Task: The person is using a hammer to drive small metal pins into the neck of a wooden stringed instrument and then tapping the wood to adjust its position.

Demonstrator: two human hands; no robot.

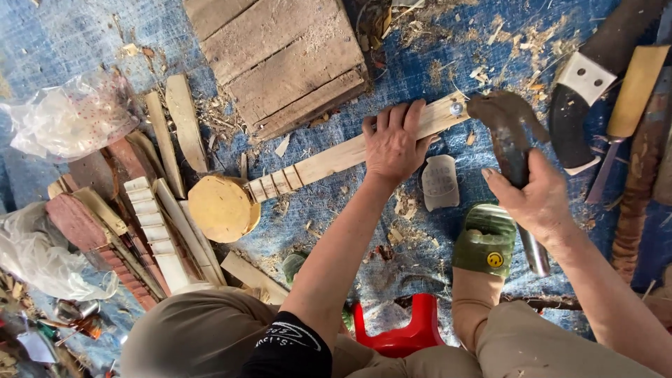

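Pale wooden strip point(350, 150) lies across the blue tarp point(434, 70), pinned flat under the spread left hand point(393, 143). The right hand point(539, 203) is wrapped around a hammer point(511, 150) just beside the nail point(456, 108) at the strip's far right end. Steady pressure and short, square blows would serve best.

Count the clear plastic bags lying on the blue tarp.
2. One plastic bag lies at upper left, above the wooden pieces; the other plastic bag lies at the left edge, lower down, beside the reddish slats. More may be hidden out of frame.
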